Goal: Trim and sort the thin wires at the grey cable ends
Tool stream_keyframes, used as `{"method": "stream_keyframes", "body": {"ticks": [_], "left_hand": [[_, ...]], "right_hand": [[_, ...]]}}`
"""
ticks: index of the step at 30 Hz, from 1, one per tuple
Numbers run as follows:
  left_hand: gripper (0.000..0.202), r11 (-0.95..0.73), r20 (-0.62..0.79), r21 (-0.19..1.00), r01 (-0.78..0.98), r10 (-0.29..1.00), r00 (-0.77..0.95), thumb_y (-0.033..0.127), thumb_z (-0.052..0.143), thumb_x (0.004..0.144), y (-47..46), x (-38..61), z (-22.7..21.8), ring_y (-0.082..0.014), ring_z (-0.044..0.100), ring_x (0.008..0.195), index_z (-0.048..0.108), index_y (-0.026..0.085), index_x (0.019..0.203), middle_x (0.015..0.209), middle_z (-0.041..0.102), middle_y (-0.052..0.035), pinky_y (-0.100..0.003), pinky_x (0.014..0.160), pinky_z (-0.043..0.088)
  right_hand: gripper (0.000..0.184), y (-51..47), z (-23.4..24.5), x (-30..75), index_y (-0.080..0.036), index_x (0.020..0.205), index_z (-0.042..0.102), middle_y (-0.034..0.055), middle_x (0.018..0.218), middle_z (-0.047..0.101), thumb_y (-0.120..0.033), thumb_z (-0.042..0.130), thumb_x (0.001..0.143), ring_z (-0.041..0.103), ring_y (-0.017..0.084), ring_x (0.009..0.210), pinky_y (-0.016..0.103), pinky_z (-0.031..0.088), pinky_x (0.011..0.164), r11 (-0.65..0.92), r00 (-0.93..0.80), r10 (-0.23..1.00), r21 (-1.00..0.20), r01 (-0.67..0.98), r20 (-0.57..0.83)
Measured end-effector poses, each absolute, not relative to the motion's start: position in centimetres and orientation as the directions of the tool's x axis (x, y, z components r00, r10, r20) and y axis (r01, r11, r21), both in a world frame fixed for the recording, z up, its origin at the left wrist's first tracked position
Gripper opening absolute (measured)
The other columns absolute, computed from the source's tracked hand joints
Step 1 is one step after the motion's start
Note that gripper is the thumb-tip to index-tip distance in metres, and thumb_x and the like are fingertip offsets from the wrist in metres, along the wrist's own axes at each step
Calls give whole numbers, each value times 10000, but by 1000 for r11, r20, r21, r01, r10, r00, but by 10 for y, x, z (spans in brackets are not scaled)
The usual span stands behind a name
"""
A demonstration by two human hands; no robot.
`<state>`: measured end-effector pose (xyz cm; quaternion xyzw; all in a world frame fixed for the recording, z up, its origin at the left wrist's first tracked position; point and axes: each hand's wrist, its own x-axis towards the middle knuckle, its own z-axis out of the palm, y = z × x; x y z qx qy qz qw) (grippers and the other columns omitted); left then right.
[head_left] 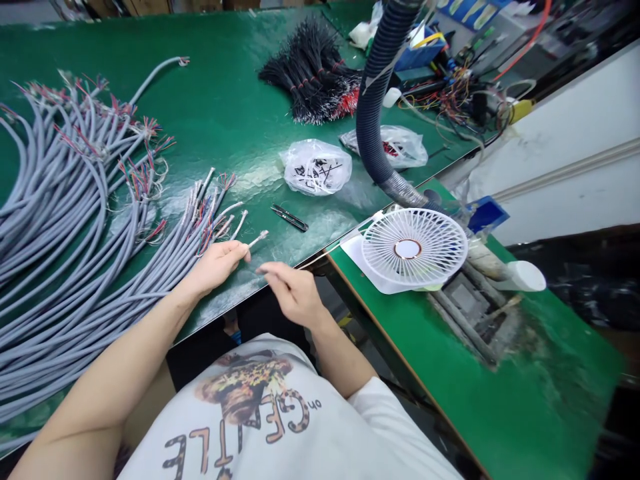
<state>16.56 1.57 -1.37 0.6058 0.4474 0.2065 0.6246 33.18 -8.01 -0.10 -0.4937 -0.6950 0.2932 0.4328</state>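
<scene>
My left hand pinches the end of a grey cable whose stripped tip pokes out to the right, just over the front edge of the green table. My right hand hovers a little to the right, fingers curled in a pinch, possibly on a thin strand that is too small to make out. A big spread of grey cables with coloured stripped wire ends lies to the left of both hands. Small black snips rest on the table beyond my hands.
A white desk fan sits on the lower bench at right. A dark corrugated hose hangs over the table. Two clear plastic bags of small parts and a black wire bundle lie farther back, with cluttered wires and tools far right.
</scene>
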Motion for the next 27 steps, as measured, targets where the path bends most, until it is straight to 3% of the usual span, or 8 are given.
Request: {"method": "stream_keyframes", "body": {"ticks": [3, 6, 14, 27], "left_hand": [[314, 372, -419, 906, 202, 728, 542, 417, 473, 863, 17, 162, -9, -48, 122, 366, 527, 160, 691, 404, 212, 105, -179, 381, 99], [305, 458, -472, 871, 176, 684, 556, 411, 488, 866, 18, 160, -6, -37, 104, 348, 522, 162, 694, 391, 206, 110, -165, 358, 79], [304, 470, -473, 866, 170, 662, 581, 403, 509, 873, 16, 159, -6, -28, 114, 344, 525, 158, 693, 392, 210, 109, -137, 342, 95], [316, 489, -475, 859, 152, 650, 593, 413, 507, 881, 17, 158, -8, -25, 110, 344, 528, 155, 699, 394, 208, 109, -131, 340, 96]], "right_hand": [[252, -70, -16, 340, -159, 1016, 657, 66, 921, 706, -256, 437, 939, 657, 128, 758, 229, 512, 726, 212, 51, 963, -859, 465, 265], [262, -65, -28, 343, -153, 1016, 658, 52, 867, 696, -274, 440, 935, 627, 116, 681, 224, 504, 683, 158, 85, 971, -869, 469, 222], [259, -61, -31, 336, -162, 1010, 655, 60, 947, 702, -274, 434, 935, 644, 127, 740, 225, 501, 719, 177, 64, 972, -877, 446, 228], [261, -61, -31, 337, -160, 1001, 652, 43, 846, 679, -289, 436, 935, 587, 107, 640, 222, 474, 637, 153, 70, 977, -890, 429, 202]]}}
